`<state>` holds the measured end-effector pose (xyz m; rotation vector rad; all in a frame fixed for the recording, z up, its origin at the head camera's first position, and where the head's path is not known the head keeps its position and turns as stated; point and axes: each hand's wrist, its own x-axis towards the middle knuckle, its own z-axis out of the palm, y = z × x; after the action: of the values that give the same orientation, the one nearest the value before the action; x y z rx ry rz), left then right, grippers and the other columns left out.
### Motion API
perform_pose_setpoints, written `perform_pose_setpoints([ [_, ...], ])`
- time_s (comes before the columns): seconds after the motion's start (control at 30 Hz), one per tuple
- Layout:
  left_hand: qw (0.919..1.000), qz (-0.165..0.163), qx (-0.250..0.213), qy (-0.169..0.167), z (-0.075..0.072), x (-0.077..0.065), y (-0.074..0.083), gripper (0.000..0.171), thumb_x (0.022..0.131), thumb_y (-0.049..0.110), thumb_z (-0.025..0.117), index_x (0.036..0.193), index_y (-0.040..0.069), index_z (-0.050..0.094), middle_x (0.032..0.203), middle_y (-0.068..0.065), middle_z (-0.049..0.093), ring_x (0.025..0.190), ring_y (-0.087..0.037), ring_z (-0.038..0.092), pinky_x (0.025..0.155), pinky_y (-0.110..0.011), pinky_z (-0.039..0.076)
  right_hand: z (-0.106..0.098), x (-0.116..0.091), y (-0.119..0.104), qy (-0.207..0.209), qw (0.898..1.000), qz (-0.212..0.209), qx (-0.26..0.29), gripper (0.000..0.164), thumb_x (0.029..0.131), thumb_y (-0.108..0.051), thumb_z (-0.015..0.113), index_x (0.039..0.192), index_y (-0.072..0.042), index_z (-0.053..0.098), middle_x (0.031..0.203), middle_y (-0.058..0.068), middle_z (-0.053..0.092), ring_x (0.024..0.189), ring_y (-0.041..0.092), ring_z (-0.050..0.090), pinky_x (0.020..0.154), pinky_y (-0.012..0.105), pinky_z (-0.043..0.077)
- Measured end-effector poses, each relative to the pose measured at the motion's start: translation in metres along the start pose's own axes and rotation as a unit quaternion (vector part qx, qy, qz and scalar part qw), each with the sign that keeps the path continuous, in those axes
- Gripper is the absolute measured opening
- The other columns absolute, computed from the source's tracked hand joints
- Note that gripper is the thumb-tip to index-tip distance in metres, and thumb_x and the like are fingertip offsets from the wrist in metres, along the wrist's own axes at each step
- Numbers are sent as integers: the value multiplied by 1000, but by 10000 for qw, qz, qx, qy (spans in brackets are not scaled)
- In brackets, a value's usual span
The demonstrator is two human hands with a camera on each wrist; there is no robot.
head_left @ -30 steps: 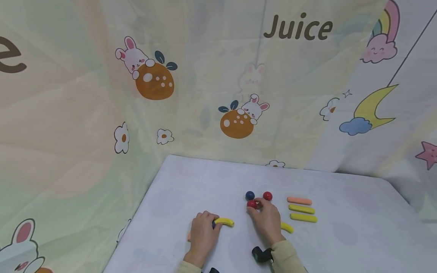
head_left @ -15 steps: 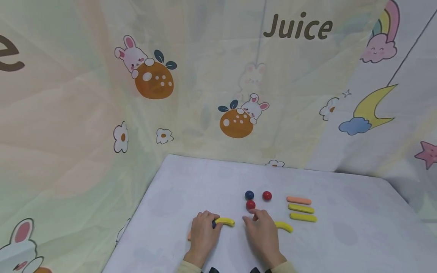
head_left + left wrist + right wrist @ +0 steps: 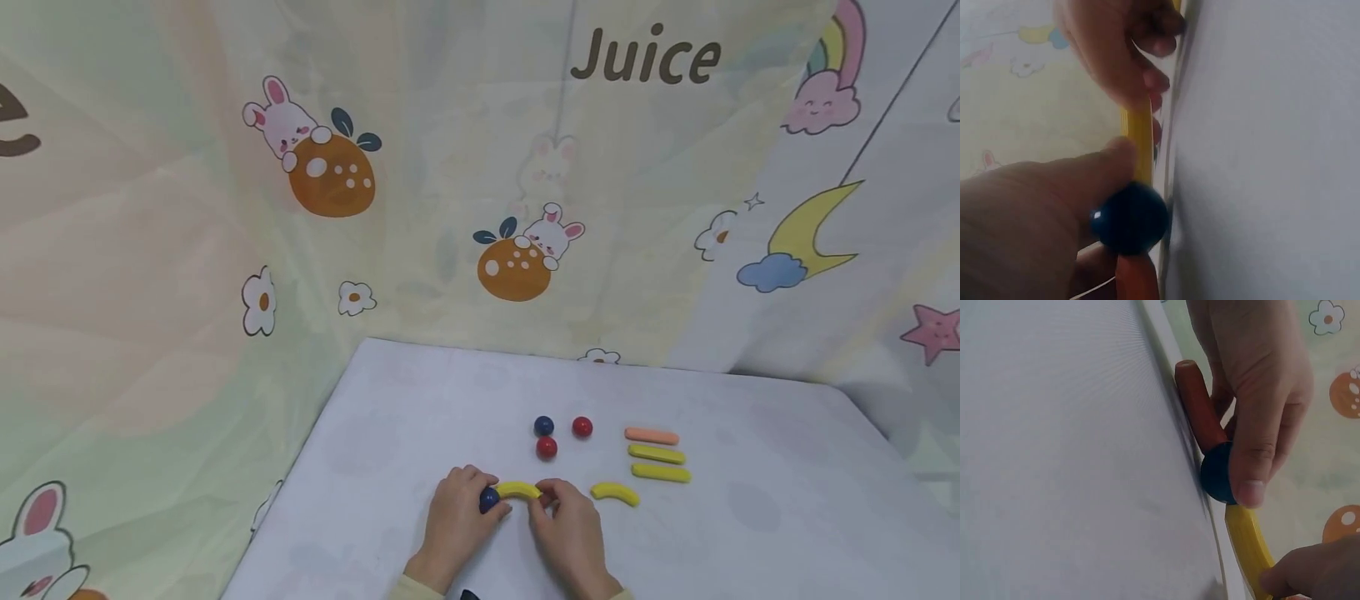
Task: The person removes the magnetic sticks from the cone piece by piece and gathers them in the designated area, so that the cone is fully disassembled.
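Note:
My left hand (image 3: 459, 517) holds a glossy blue ball (image 3: 488, 500), the thumb and fingers at the place where it meets a curved yellow magnetic stick (image 3: 519, 489). An orange stick (image 3: 1197, 406) joins the ball's other side, as the right wrist view shows; in the head view the left hand hides it. With thumb and fingertips, my right hand (image 3: 570, 533) pinches the free end of the yellow stick. In the left wrist view the ball (image 3: 1130, 219) sits in line between the two sticks.
Beyond the hands lie a second blue ball (image 3: 543, 426) and two red balls, one nearer (image 3: 547, 448) and one farther right (image 3: 582, 427). Farther right are an orange stick (image 3: 651, 436) and two straight yellow sticks. A loose curved yellow stick (image 3: 615, 494) lies right of my right hand.
My right hand has let go of the nearer red ball, drawn back towards me and taken the yellow stick's end. My left hand has shifted slightly right with the joined pieces.

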<state>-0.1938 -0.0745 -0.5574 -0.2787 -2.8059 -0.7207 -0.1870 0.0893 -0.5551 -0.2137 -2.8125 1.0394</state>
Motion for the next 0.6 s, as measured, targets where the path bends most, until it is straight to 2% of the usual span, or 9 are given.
perform_pose_setpoints([
  [0.13,9996,16,185,-189,-2,-2,0,45,72,49,82,102,17,73,90,7,61,85,-12,52,74,-31,44,-3,-3,3,89,9997,210,39,18,79,-17,75,96,-15,70,73,-9,58,63,10,47,55,23,38],
  [0.37,9992,11,-142,-383,-1,2,-2,43,71,46,84,102,18,73,92,9,64,87,-11,54,76,-30,44,-5,-3,3,-57,9998,215,20,19,80,-19,77,97,-16,69,77,-8,61,64,10,47,54,23,38],
  [0.5,9993,7,-192,-331,0,3,-3,42,70,44,85,101,18,73,91,9,64,88,-12,55,77,-31,45,-5,-4,4,-32,9998,204,-14,18,79,-20,78,94,-17,69,76,-9,60,62,9,46,53,22,37],
  [0.6,9996,-68,-213,-159,-1,3,-3,41,69,41,86,100,17,73,92,8,66,89,-13,56,79,-33,47,-8,-6,3,116,9997,222,2,18,77,-19,79,93,-17,69,76,-9,61,62,9,46,53,22,37],
])
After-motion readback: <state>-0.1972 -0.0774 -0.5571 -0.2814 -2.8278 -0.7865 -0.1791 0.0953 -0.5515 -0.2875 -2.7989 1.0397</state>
